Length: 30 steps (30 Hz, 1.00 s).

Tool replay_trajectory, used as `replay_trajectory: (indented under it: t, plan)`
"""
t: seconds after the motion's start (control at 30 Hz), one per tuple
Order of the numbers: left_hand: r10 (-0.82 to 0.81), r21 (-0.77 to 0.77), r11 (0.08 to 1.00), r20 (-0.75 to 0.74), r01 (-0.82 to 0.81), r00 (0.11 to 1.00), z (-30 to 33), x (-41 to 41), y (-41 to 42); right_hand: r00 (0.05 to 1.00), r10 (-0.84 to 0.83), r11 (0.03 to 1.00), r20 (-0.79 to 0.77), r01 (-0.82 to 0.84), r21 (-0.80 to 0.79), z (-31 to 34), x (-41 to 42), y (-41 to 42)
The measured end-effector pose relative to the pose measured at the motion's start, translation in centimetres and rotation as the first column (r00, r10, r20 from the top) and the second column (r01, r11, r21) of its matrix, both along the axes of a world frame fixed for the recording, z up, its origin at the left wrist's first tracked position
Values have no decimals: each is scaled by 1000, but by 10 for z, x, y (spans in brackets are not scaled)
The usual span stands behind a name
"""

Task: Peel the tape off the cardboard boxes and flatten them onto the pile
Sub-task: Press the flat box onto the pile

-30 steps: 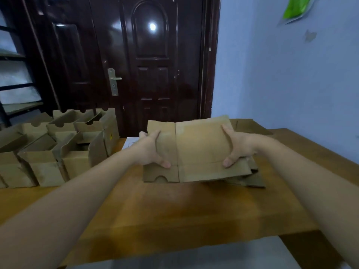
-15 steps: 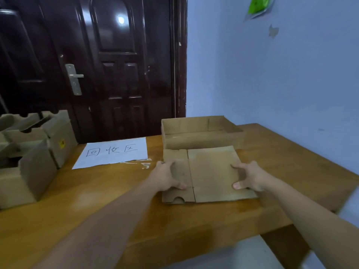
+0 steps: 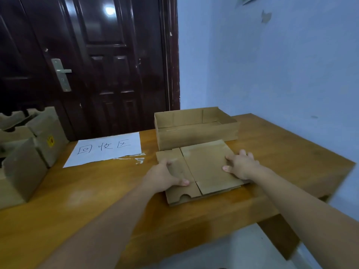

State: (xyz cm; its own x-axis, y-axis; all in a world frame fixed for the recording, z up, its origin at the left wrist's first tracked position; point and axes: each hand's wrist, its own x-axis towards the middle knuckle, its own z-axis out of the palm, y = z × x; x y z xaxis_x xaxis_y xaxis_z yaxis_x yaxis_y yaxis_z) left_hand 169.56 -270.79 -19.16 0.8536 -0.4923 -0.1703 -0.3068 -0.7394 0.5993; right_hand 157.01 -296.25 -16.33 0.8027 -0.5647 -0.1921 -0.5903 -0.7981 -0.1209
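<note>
A flattened cardboard box [image 3: 207, 164] lies on top of a low pile of flattened cardboard [image 3: 179, 200] on the wooden table [image 3: 97, 200]. My left hand [image 3: 163, 175] grips its left flap, thumb on top near the front. My right hand [image 3: 242, 166] holds its right edge, thumb and forefinger lying on the top face. Several upright, unflattened cardboard boxes [image 3: 38, 144] stand at the table's left end.
A shallow open cardboard tray [image 3: 196, 136] stands just behind the pile. A white sheet with handwritten characters [image 3: 108, 148] lies to the left, with bits of tape [image 3: 139, 160] by its corner. A dark door and a blue wall stand behind; the table ends on the right.
The flattened box came down from in front of me onto the pile, both hands still on its sides. My view swung right, pushing the upright boxes to the left edge.
</note>
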Motion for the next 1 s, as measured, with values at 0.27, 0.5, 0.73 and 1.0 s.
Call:
replay_trajectory:
  t: [0.27, 0.5, 0.73, 1.0]
  plan:
    - [36, 66, 997, 85, -41, 996, 1, -7, 2, 938, 325, 944, -125, -330, -24, -7, 21, 42]
    - [-243, 361, 930, 467, 67, 850, -4, -27, -1, 940, 303, 949, -158, -312, -37, -11, 18, 46]
    - [-429, 474, 844, 314, 251, 847, 1, -29, -11, 942, 289, 954, -171, -298, -33, -9, 24, 44]
    - [-421, 437, 856, 280, 276, 863, 2, -24, -12, 949, 255, 962, -185, -268, -45, -13, 25, 50]
